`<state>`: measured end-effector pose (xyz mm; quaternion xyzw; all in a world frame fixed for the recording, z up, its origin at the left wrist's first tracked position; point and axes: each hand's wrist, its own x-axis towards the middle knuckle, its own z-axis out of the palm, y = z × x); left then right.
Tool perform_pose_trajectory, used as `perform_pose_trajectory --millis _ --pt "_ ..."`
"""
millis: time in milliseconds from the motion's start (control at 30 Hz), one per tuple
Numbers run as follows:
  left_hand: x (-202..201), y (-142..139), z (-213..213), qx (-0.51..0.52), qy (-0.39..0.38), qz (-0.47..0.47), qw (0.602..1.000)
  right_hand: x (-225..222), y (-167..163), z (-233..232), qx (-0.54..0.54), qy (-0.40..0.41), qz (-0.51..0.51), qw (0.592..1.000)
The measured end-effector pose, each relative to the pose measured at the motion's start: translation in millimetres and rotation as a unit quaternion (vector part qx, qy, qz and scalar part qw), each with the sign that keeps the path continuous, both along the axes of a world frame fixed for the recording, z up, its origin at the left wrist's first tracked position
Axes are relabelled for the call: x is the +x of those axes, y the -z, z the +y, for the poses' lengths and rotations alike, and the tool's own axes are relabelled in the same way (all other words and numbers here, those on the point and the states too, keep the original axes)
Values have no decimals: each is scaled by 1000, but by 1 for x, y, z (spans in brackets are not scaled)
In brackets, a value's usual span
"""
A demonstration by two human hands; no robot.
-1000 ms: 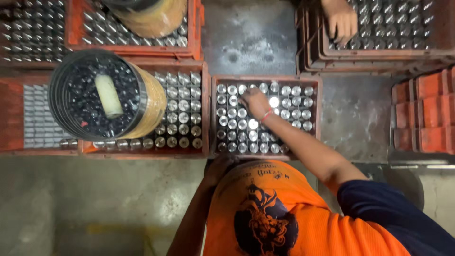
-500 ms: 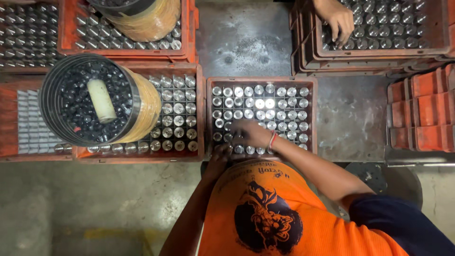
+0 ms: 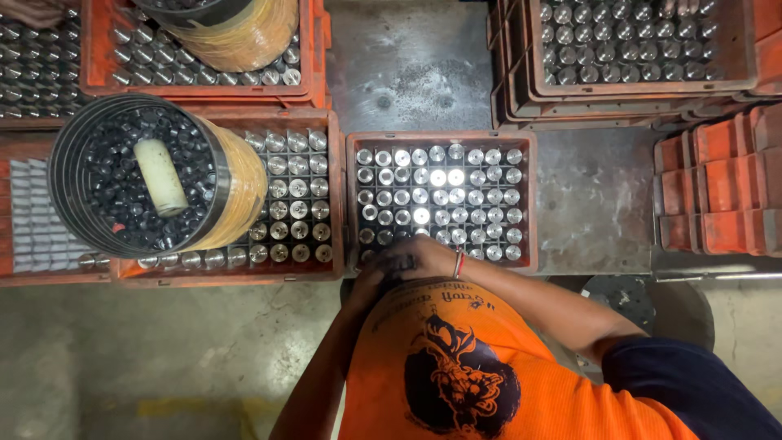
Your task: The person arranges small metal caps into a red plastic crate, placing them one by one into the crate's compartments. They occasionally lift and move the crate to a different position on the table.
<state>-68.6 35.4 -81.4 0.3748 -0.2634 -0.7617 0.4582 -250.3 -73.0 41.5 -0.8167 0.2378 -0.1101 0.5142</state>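
A factory floor or metalworking shop; orange plastic crates (image 3: 442,143) packed with rows of shiny steel cylinders (image 3: 440,200) sit on a stained metal counter (image 3: 415,69); empty crates stacked at the right (image 3: 709,187); a drum of dark parts (image 3: 134,175); bare concrete floor (image 3: 163,350).

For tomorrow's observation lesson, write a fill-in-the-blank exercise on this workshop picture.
1. The hands meet at the near edge of a ____ crate.
2. The crate holds rows of shiny ____ cylinders.
3. A pale roll lies inside the round ____.
4. The right wrist wears a ____.

Missing words: red; metal; drum; bracelet
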Motion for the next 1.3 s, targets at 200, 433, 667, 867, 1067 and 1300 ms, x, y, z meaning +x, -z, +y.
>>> perform_pose_trajectory --millis 200,433,667,867,1067,1300 --pt "13 0 5 -142 24 -266 953 4 -3 -2 17 -18 -40 999" --pt "5 2 -14 -251 34 -511 821 17 -15 -6 -69 3 11 998" --pt "3 -2 -8 -64 10 -372 926 8 -11 -9 14 42 61 997" --pt "7 6 1 -160 40 -246 955 5 -10 -73 -73 195 55 977" --pt "18 -4 7 -78 94 -131 984 22 -1 -147 -282 276 38 918" --pt "22 -23 20 -337 38 -416 844 25 5 -127 -370 228 111 894"
